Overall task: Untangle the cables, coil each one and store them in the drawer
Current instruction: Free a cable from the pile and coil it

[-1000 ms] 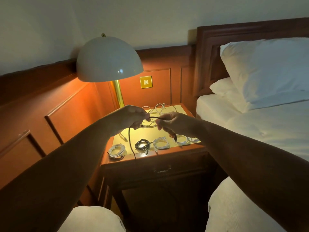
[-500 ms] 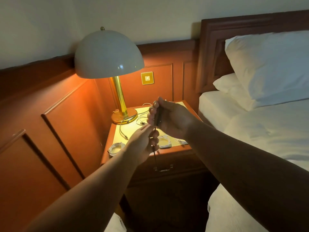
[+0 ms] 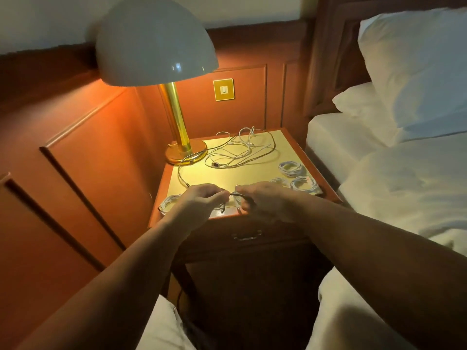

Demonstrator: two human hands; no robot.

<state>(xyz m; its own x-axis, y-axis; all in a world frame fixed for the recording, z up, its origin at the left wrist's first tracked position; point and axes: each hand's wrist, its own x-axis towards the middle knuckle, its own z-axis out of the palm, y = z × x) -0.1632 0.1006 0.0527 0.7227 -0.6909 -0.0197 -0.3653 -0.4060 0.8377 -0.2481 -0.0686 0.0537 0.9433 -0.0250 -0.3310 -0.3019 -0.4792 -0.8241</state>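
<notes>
Two hands are over the front edge of the nightstand (image 3: 290,145). The left hand (image 3: 202,200) has its fingers curled, pinching one end of a dark cable (image 3: 238,195). The right hand (image 3: 265,202) has its fingers curled round the same cable's other side; the short visible run of it spans the gap between the two hands, just above the tabletop. How much of the cable is already looped cannot be told, as the hands cover it.

White coiled cables visible on the top: four. One coil (image 3: 168,202) lies at the front left corner, partly behind the left wrist. Three lie at the right side: one (image 3: 290,169) farther back, one (image 3: 304,184) nearer the front right corner, and one (image 3: 279,181) partly hidden by the right hand.

One loose tangle of cables (image 3: 242,152) lies at the rear of the top, uncoiled, beside the lamp base. One thin cord (image 3: 180,173) runs from the base toward the front.

One drawer (image 3: 278,234) sits below the top, closed, with one metal handle (image 3: 246,236).

One brass lamp (image 3: 182,122), lit, stands at the rear left corner. One wall switch (image 3: 223,89) is on the panelling behind. Two pillows (image 3: 417,59) lie on the bed to the right.
</notes>
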